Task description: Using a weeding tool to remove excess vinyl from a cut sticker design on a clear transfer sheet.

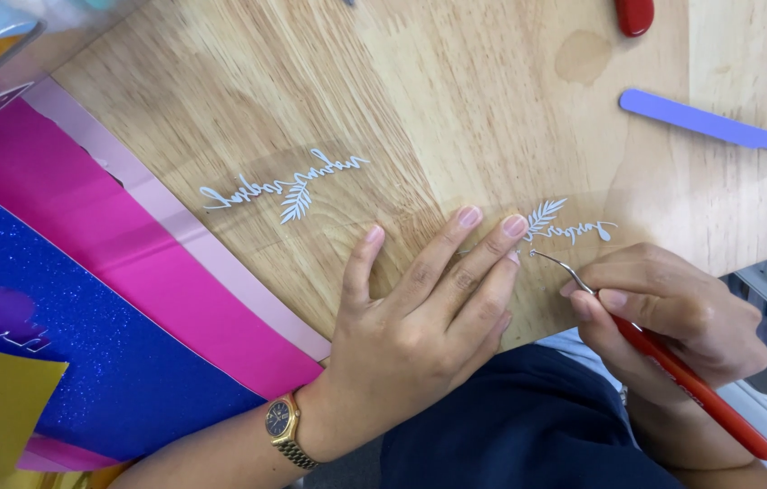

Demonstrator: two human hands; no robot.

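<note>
- i press my left hand (420,312) flat, fingers spread, on the clear vinyl sheet (583,213).
- my right hand (673,317) grips the red weeding hook (673,367), tip beside the white leaf decal (542,217).

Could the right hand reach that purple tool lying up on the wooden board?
Probably yes: nothing lies between the right hand and the purple tool, but that hand already holds a red-handled hook tool.

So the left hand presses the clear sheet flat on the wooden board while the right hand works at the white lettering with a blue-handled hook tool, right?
Nearly. The head view shows the hook tool in the right hand has a red handle, not blue. The left hand does press the clear sheet flat on the wooden board by the white lettering.
</note>
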